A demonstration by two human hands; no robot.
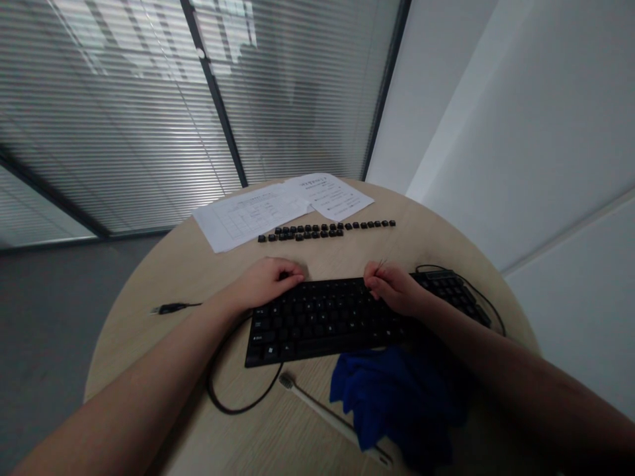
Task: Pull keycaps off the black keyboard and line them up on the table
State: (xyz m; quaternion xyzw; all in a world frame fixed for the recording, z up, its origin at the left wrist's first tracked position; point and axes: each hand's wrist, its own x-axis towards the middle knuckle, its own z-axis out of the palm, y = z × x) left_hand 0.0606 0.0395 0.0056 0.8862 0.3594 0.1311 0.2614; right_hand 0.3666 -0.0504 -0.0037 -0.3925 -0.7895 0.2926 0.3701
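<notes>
A black keyboard (322,316) lies slightly askew on the round table. At its upper left edge rests my left hand (270,281), with the thumb along the edge and the other fingers curled round behind it. My right hand (391,287) is closed in a pinch over the right part of the keyboard. Thin wire ends of a small wire tool (381,265) stick up from its fingertips; the rest is hidden in the hand. Behind the keyboard, several loose black keycaps (316,235) are laid out in rows.
Printed papers (262,210) lie at the back of the wooden table (163,277). In front are a toothbrush (325,415) and a crumpled blue cloth (391,396). A cable (218,403) loops at the left, near a USB plug (169,309). Blinds and a white wall stand beyond.
</notes>
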